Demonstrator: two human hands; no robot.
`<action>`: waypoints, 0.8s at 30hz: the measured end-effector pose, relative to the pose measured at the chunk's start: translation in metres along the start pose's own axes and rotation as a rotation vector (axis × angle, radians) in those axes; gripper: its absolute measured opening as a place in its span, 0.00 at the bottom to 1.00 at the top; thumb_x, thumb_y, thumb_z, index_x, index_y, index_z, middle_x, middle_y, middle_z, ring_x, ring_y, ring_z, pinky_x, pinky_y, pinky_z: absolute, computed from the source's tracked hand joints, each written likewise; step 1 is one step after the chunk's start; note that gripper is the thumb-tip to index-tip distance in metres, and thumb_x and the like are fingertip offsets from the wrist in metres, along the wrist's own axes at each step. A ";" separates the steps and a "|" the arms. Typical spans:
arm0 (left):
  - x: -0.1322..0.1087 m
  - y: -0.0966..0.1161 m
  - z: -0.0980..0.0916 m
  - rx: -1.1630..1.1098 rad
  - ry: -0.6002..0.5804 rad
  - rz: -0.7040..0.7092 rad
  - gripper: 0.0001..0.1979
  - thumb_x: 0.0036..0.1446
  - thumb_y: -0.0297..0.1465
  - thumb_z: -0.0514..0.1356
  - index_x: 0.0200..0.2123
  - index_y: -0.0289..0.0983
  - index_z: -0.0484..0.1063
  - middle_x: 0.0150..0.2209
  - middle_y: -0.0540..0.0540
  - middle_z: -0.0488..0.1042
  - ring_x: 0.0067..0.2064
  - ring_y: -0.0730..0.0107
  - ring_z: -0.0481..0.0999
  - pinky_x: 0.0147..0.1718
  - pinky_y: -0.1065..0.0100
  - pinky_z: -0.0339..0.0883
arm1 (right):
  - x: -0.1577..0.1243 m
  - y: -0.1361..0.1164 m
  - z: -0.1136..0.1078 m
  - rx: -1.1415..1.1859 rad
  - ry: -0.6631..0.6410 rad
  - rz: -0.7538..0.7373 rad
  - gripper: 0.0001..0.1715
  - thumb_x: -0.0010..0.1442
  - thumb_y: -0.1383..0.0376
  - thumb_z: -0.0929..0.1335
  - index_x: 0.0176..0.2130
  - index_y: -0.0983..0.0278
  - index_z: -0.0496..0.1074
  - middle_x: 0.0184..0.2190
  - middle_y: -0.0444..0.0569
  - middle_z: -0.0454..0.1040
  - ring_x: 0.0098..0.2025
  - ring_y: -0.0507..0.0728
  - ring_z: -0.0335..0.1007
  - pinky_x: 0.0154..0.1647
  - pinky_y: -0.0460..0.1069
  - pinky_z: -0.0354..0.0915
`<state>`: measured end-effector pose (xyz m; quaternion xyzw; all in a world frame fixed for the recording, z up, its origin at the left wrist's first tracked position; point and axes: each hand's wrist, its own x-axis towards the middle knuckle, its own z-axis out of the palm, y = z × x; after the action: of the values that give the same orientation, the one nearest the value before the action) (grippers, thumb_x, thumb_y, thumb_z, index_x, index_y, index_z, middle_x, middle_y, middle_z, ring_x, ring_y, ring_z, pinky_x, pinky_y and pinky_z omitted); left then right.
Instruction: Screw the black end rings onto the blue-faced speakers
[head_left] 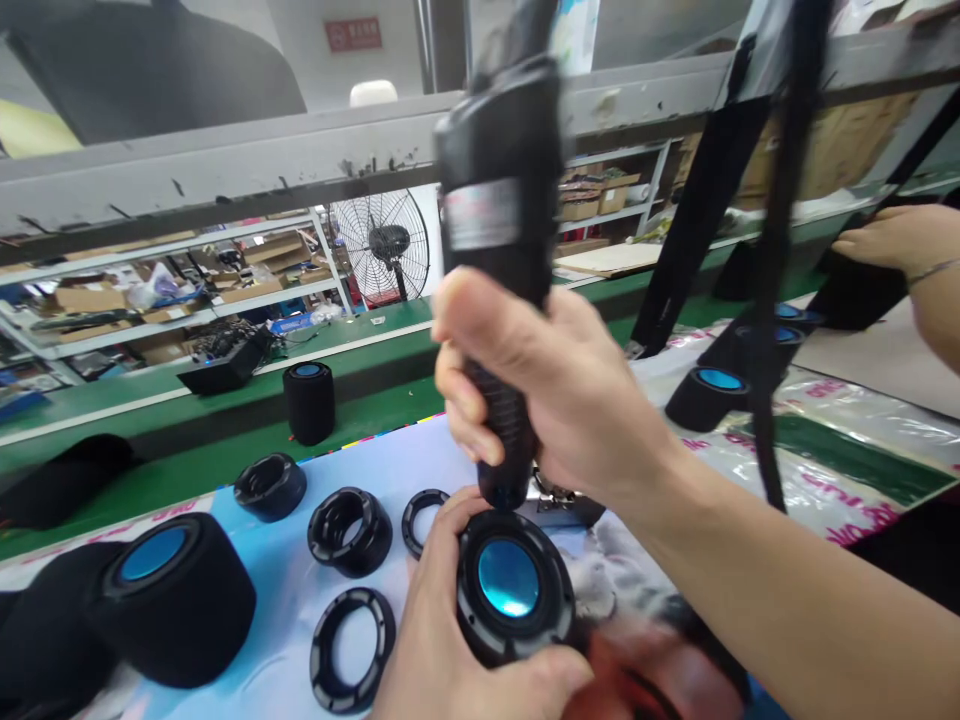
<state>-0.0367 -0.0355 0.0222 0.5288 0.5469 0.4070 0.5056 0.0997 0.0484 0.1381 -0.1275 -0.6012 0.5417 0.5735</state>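
My right hand (577, 390) is wrapped around a black electric screwdriver (502, 160), held upright with the thumb across its body; motion blurs its upper part. Its lower tip is at the far rim of a round black speaker (551, 600) with a shiny blue centre; whether it touches a screw cannot be made out. My left hand (450, 650) grips this speaker from the left and near side, its face turned up. Left of that hand lie several black plastic rings, among them a flat ring (321, 655) and a taller ring (373, 548).
A cloth-covered speaker (195, 625) stands at the left, another (308, 415) on the green bench behind. More speakers (701, 405) stand at the right, near a co-worker's hand (877, 240). A dark strap (780, 250) hangs at the right. A grey beam (225, 150) crosses ahead.
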 end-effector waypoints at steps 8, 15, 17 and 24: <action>-0.002 -0.014 0.002 -0.121 -0.013 -0.006 0.50 0.35 0.33 0.83 0.64 0.41 0.73 0.50 0.40 0.86 0.50 0.41 0.87 0.51 0.52 0.83 | -0.027 0.032 -0.053 -0.204 0.463 -0.136 0.30 0.57 0.44 0.83 0.29 0.60 0.71 0.17 0.40 0.68 0.13 0.51 0.62 0.12 0.47 0.57; 0.000 -0.015 -0.002 -0.148 -0.079 0.023 0.53 0.35 0.45 0.85 0.63 0.40 0.70 0.48 0.40 0.86 0.51 0.39 0.87 0.56 0.49 0.81 | -0.034 0.055 -0.062 -0.249 0.494 -0.052 0.34 0.52 0.41 0.84 0.28 0.61 0.69 0.14 0.41 0.67 0.12 0.52 0.61 0.13 0.47 0.56; 0.000 -0.013 -0.002 -0.174 -0.069 0.020 0.55 0.32 0.43 0.86 0.63 0.40 0.69 0.51 0.40 0.85 0.55 0.38 0.85 0.59 0.50 0.78 | -0.035 0.054 -0.063 -0.231 0.481 -0.026 0.35 0.52 0.41 0.84 0.27 0.61 0.68 0.14 0.41 0.67 0.12 0.51 0.61 0.13 0.46 0.56; 0.001 -0.009 0.002 -0.213 -0.024 -0.042 0.58 0.19 0.26 0.86 0.59 0.42 0.70 0.50 0.48 0.82 0.53 0.48 0.82 0.55 0.61 0.75 | -0.029 0.003 -0.037 -0.077 0.495 -0.086 0.34 0.46 0.41 0.85 0.30 0.60 0.71 0.15 0.38 0.68 0.11 0.51 0.59 0.10 0.47 0.58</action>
<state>-0.0362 -0.0357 0.0129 0.4653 0.5055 0.4459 0.5737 0.1381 0.0462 0.1110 -0.2524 -0.4679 0.4457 0.7203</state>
